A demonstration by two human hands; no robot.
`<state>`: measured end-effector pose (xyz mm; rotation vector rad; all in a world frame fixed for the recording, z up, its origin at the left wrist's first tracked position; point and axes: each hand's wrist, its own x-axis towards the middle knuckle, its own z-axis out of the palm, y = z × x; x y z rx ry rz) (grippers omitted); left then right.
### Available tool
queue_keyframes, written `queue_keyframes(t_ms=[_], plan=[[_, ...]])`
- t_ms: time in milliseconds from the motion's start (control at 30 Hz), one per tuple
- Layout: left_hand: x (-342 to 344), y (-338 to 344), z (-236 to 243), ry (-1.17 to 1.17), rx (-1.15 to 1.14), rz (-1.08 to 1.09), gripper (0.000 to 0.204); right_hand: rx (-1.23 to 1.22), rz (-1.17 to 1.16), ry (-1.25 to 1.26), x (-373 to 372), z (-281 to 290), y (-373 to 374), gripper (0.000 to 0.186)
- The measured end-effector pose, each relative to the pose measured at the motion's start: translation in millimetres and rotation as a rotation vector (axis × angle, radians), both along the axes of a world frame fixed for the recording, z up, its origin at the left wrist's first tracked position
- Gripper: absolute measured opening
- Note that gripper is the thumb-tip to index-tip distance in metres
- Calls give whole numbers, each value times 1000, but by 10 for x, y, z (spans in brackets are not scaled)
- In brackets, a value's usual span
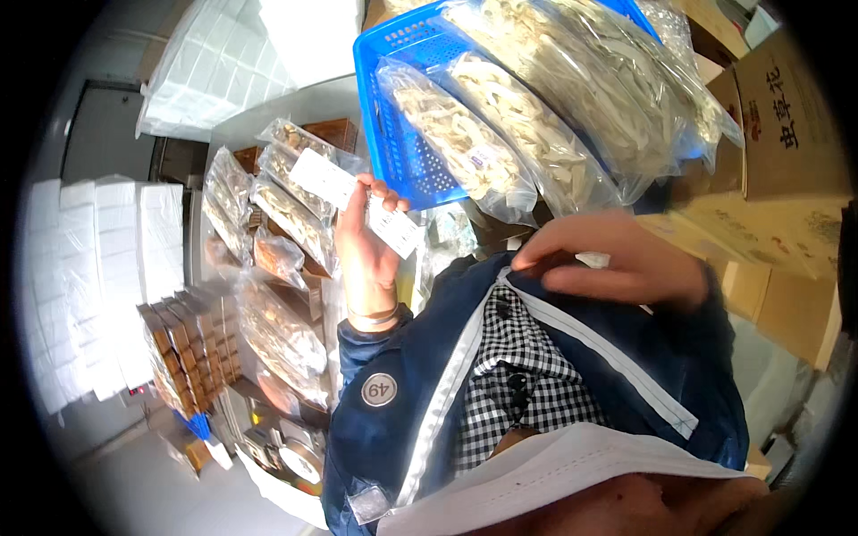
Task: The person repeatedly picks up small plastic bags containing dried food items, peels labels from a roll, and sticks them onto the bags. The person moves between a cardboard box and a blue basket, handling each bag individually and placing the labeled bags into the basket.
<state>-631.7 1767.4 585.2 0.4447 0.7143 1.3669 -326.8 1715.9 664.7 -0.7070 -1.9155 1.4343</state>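
Note:
My left hand [365,243] is raised in front of my chest and holds a strip of white paper labels [393,228] between thumb and fingers. My right hand [617,263] lies blurred against my dark blue jacket [429,357], fingers closed around a small white piece [593,260]. Just above both hands a blue plastic basket [407,134] carries several clear bags of pale dried slices [509,116]. Another labelled clear bag [304,192] sits right beside my left hand.
More clear bags of dried goods [277,330] pile up at the left with stacked brown packets [183,353]. White foam boxes [98,259] stand at the far left and top. Cardboard boxes [786,125] fill the right side. A scale [299,456] sits low.

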Motion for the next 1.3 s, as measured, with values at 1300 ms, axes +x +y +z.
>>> queue_keyframes(t_ms=[1300], plan=[[-1000,944,-376,68,-79,-221,20,378,-482,-883,-1880,-392,1049,63]])
